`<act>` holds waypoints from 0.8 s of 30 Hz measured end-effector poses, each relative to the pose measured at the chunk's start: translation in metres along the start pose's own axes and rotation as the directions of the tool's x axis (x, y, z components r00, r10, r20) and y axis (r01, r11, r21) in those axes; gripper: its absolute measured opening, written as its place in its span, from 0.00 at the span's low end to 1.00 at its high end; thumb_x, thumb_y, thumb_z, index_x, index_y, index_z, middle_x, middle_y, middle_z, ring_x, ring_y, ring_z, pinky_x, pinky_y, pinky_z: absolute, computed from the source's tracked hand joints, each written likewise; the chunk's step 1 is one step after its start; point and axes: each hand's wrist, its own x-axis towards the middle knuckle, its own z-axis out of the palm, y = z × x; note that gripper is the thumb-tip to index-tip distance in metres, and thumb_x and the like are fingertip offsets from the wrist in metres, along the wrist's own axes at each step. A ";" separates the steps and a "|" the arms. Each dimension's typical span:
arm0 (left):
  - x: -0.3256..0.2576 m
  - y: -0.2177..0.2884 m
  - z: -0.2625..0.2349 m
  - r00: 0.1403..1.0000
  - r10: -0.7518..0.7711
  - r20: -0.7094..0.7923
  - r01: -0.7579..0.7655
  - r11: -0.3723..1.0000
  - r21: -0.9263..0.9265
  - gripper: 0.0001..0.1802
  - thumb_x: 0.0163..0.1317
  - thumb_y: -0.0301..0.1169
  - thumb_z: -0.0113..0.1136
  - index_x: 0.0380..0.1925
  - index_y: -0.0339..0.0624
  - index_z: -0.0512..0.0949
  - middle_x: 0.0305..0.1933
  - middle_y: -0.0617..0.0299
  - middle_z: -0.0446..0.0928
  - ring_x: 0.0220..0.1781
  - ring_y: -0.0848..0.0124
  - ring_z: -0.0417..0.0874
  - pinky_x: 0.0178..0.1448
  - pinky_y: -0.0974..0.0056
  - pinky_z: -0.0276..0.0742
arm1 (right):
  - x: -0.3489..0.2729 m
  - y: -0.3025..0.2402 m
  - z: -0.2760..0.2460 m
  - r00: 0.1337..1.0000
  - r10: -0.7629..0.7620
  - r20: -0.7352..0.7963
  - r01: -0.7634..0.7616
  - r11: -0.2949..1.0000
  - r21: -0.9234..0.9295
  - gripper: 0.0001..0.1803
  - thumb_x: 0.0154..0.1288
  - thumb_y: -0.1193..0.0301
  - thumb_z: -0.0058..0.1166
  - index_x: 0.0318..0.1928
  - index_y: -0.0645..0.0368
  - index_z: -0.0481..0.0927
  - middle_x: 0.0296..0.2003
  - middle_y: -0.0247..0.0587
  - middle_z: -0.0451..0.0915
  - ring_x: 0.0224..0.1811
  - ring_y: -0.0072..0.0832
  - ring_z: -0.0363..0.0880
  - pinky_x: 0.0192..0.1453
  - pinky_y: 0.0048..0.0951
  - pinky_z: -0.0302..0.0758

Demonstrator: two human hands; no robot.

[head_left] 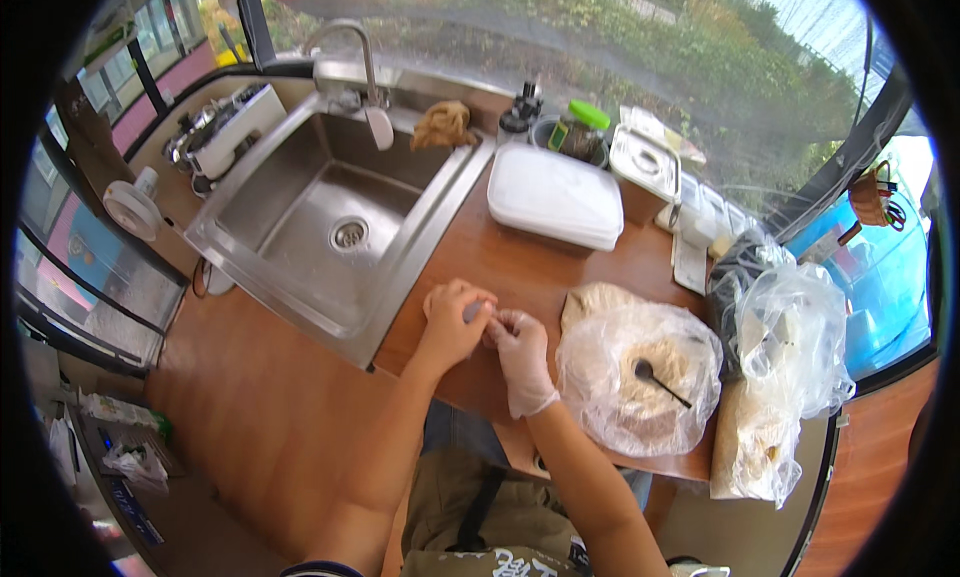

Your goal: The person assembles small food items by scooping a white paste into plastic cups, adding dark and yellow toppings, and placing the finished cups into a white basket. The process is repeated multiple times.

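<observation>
My left hand [452, 322] is bare and curled over the wooden counter [450, 262], its fingers closed round a small greyish thing [473, 311] whose kind I cannot make out. Close against it, my right hand [522, 357] wears a clear thin glove. Its thumb and fingertips are pinched together beside the left fingers; what they grip is too small to tell. To the right of both hands lies an open clear plastic bag [590, 382] of pale flour-like powder [655, 362]. A black spoon [660, 382] rests in the powder.
A steel sink [375, 317] with a faucet [372, 67] is at the left, a brown cloth [445, 125] on its rim. Behind my hands stand a white lidded box [555, 192], a green-lidded jar [585, 127] and a steel container [645, 160]. Plastic bags [795, 327] crowd the right edge.
</observation>
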 end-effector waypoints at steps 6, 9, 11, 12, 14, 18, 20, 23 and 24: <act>0.008 0.004 -0.006 0.999 -0.042 -0.030 0.043 0.999 0.030 0.09 0.72 0.36 0.64 0.45 0.52 0.89 0.52 0.61 0.81 0.62 0.54 0.77 0.73 0.48 0.65 | -0.040 -0.051 -0.010 0.953 -0.252 -0.169 0.201 0.942 -0.270 0.07 0.76 0.75 0.61 0.44 0.68 0.85 0.36 0.41 0.84 0.35 0.28 0.83 0.42 0.29 0.80; 0.007 0.036 -0.004 0.938 0.192 -0.288 -0.154 0.977 0.149 0.10 0.71 0.36 0.65 0.49 0.50 0.88 0.58 0.57 0.82 0.67 0.53 0.75 0.75 0.48 0.63 | -0.071 -0.084 -0.030 0.858 -0.510 -0.069 0.425 0.777 -0.464 0.07 0.75 0.76 0.60 0.48 0.67 0.84 0.39 0.48 0.82 0.39 0.38 0.84 0.45 0.35 0.80; -0.012 0.068 -0.012 0.973 0.125 -0.192 -0.143 0.986 -0.084 0.14 0.77 0.35 0.62 0.56 0.43 0.84 0.60 0.58 0.82 0.67 0.60 0.78 0.72 0.53 0.70 | -0.088 -0.101 -0.041 0.794 -0.606 -0.049 0.501 0.697 -0.513 0.07 0.74 0.78 0.60 0.49 0.67 0.83 0.40 0.48 0.82 0.38 0.38 0.84 0.45 0.35 0.79; -0.024 0.087 -0.013 0.997 0.040 -0.061 -0.059 0.930 -0.362 0.14 0.79 0.34 0.61 0.58 0.41 0.83 0.59 0.59 0.82 0.65 0.63 0.80 0.70 0.55 0.73 | -0.096 -0.108 -0.050 0.792 -0.610 -0.027 0.491 0.663 -0.565 0.07 0.74 0.79 0.60 0.50 0.66 0.82 0.41 0.47 0.81 0.40 0.38 0.84 0.44 0.35 0.79; -0.046 0.124 -0.008 0.988 -0.019 0.154 0.114 0.763 -0.637 0.15 0.81 0.32 0.58 0.61 0.38 0.80 0.57 0.60 0.82 0.61 0.68 0.82 0.65 0.61 0.78 | -0.113 -0.117 -0.063 0.845 -0.531 -0.062 0.410 0.718 -0.562 0.06 0.74 0.79 0.60 0.48 0.66 0.82 0.41 0.47 0.81 0.41 0.37 0.84 0.44 0.35 0.79; -0.070 0.167 0.008 0.928 -0.123 0.351 0.359 0.550 -0.755 0.16 0.81 0.28 0.58 0.64 0.35 0.77 0.55 0.59 0.83 0.54 0.74 0.84 0.58 0.68 0.82 | -0.141 -0.123 -0.093 0.936 -0.345 -0.063 0.282 0.849 -0.447 0.04 0.74 0.77 0.60 0.44 0.65 0.84 0.41 0.48 0.81 0.39 0.35 0.84 0.42 0.35 0.79; -0.079 0.174 0.016 0.851 -0.264 0.454 0.525 0.397 -0.753 0.18 0.80 0.27 0.60 0.65 0.35 0.75 0.55 0.58 0.83 0.54 0.74 0.84 0.57 0.67 0.82 | -0.151 -0.121 -0.121 0.902 -0.423 -0.089 0.334 0.813 -0.477 0.04 0.73 0.77 0.61 0.44 0.64 0.85 0.44 0.53 0.83 0.43 0.48 0.84 0.46 0.40 0.80; -0.094 0.173 0.026 0.883 -0.252 0.395 0.461 0.316 -0.829 0.19 0.79 0.26 0.61 0.65 0.34 0.74 0.54 0.59 0.84 0.53 0.73 0.85 0.57 0.66 0.82 | -0.157 -0.111 -0.180 0.907 -0.248 -0.339 -0.078 0.693 -0.717 0.08 0.70 0.75 0.63 0.47 0.62 0.85 0.47 0.53 0.84 0.46 0.53 0.84 0.49 0.43 0.81; -0.098 0.171 0.025 0.874 -0.232 0.428 0.483 0.303 -0.822 0.19 0.78 0.27 0.62 0.64 0.34 0.74 0.56 0.56 0.84 0.52 0.72 0.85 0.57 0.66 0.81 | -0.158 -0.107 -0.202 0.844 -0.434 -0.316 0.009 0.600 -0.800 0.09 0.70 0.75 0.62 0.48 0.63 0.84 0.48 0.53 0.82 0.50 0.52 0.82 0.53 0.44 0.79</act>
